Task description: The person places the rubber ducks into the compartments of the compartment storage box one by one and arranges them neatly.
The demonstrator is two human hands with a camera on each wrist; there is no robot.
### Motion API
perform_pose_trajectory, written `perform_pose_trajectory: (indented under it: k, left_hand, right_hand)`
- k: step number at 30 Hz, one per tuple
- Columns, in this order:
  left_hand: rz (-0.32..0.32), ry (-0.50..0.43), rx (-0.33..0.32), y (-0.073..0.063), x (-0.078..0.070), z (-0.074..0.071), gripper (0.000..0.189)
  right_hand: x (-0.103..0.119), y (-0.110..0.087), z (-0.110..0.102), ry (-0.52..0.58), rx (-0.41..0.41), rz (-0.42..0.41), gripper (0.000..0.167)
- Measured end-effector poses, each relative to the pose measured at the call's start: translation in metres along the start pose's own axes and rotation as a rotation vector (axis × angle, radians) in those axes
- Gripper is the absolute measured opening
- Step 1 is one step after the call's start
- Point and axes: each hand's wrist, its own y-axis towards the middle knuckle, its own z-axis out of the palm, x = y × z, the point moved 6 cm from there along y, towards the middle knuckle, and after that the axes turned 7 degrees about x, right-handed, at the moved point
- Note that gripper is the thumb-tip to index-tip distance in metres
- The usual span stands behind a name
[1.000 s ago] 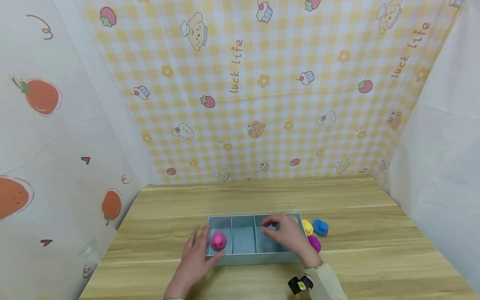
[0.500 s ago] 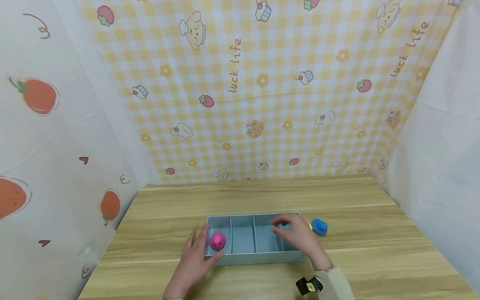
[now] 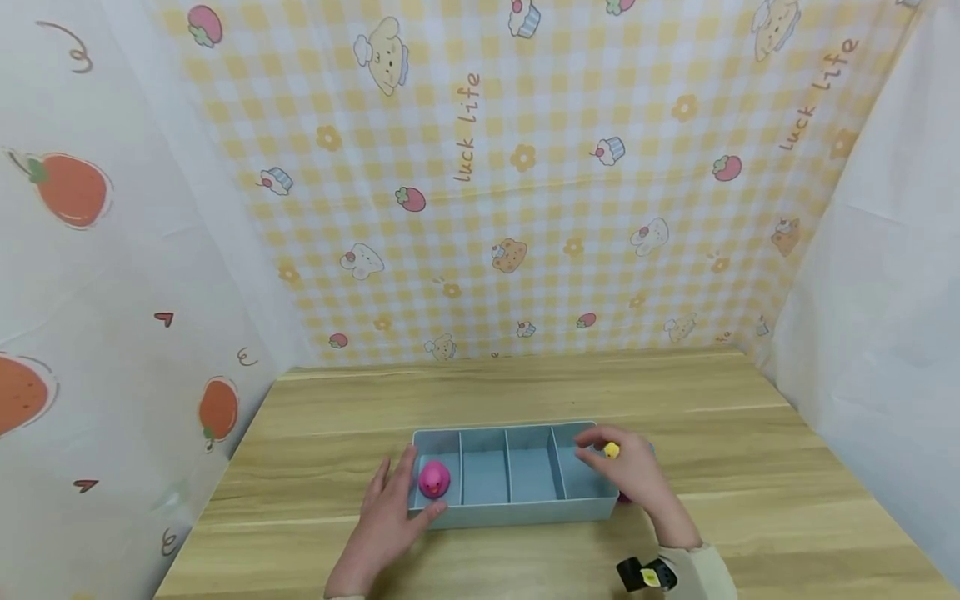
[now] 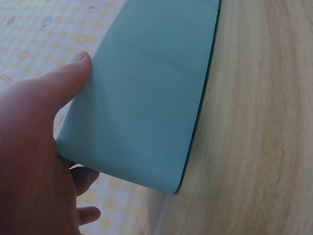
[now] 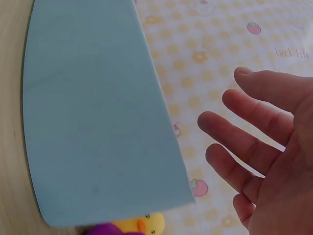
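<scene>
A blue-grey box (image 3: 525,512) divided into several compartments stands on the table. A pink rubber duck (image 3: 434,480) sits in its leftmost compartment. My left hand (image 3: 386,512) rests at the box's left end, fairly straight fingers along the end wall and thumb at the front rim. Over the right end hovers my right hand (image 3: 630,467), fingers loosely bent and holding nothing. A yellow rubber duck (image 3: 612,450) shows through the gap between its thumb and forefinger. In the right wrist view, that duck (image 5: 142,224) and a purple toy (image 5: 110,229) lie beyond the box's end.
A blue toy (image 3: 652,448) is almost hidden behind the right hand. The wooden table (image 3: 750,475) meets a yellow checked cloth (image 3: 555,208) at the back. White cloth walls (image 3: 862,292) stand on both sides.
My right hand has moved rightward from above the box's third compartment to its right end, now covering most of the toys there. The left hand has stayed at the left end.
</scene>
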Motion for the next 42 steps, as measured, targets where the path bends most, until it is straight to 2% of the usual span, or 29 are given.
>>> perform_pose_trajectory:
  k: [6, 10, 16, 21, 32, 42]
  left_hand:
    - [0.0, 0.008, -0.005, 0.0, 0.0, -0.001, 0.093]
    - [0.003, 0.009, -0.006, 0.001, 0.001, -0.001, 0.092]
    - [-0.004, 0.008, -0.001, 0.001, 0.001, 0.0, 0.092]
    - [-0.001, 0.004, -0.003, 0.001, 0.001, -0.001, 0.092]
    - [-0.003, 0.008, 0.0, 0.002, 0.002, 0.001, 0.092]
    - [0.0, 0.003, -0.005, 0.0, 0.0, -0.001, 0.093]
  right_hand:
    - [-0.008, -0.007, -0.014, 0.013, -0.033, 0.009, 0.015]
    - [-0.017, -0.012, -0.024, -0.001, -0.061, 0.056, 0.014]
    - [-0.032, -0.019, -0.031, 0.002, -0.055, 0.119, 0.016]
    - [-0.045, -0.023, -0.032, 0.034, -0.04, 0.167, 0.019]
    - [-0.07, -0.035, -0.027, 0.115, -0.01, 0.215, 0.024]
    - [-0.079, -0.04, -0.021, 0.105, -0.005, 0.212, 0.029]
